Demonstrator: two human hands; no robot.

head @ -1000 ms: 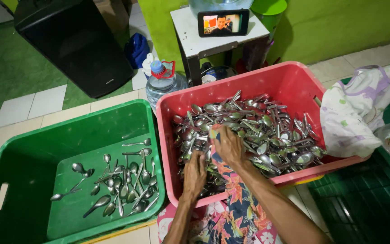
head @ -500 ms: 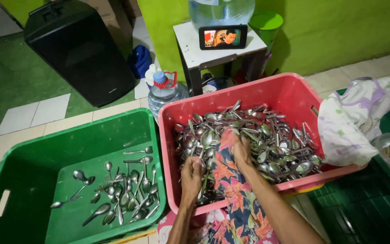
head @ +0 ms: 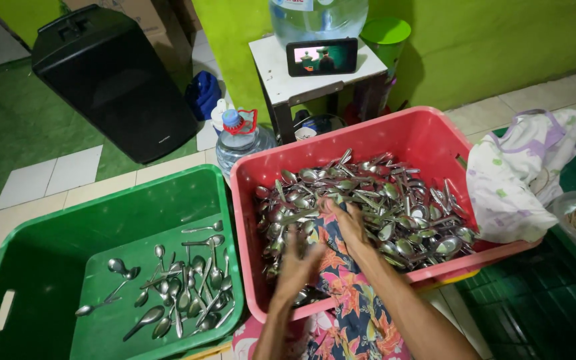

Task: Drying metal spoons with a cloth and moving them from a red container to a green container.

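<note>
Both hands reach into the red crate (head: 428, 143), its heap of metal spoons (head: 368, 200) piled within. The left hand (head: 298, 267), blurred, spreads open; the right hand (head: 349, 223) presses flat on a floral cloth (head: 341, 293) draped over the crate's near rim, seemingly for wiping. The green crate (head: 55, 267) beside it holds few spoons.

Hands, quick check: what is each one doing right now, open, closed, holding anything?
Left hand: open, fingers spread and motion-blurred over the spoons in the red crate; nothing visibly held.
Right hand: on the spoon pile and floral cloth; grip cannot be told.
</note>
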